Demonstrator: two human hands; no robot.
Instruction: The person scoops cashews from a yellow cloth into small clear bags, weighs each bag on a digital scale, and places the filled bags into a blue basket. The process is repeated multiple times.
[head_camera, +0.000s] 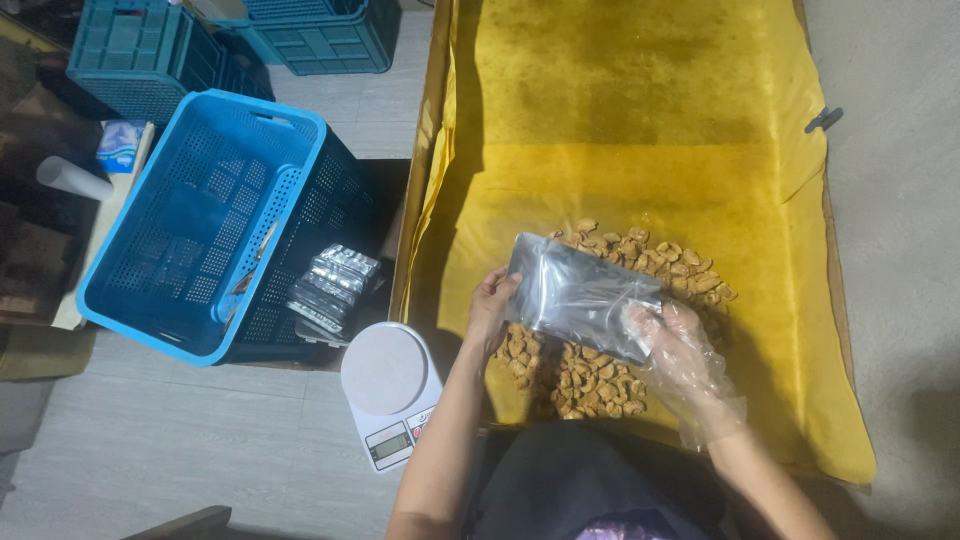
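Left hand (490, 303), bare, grips the left edge of a silver foil pouch (582, 293). Right hand (672, 343), in a clear plastic glove, grasps the pouch's right end. Pouch held just above a heap of pale brown cashew pieces (600, 375) on the yellow-lined desk (640, 120). White round kitchen scale (388, 385) and blue perforated plastic crate (200, 225) lie to the left.

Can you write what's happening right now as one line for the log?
left hand: holds silver pouch edge | right hand: gloved, at pouch mouth | under: cashew pile on yellow sheet | beside: scale, blue crate
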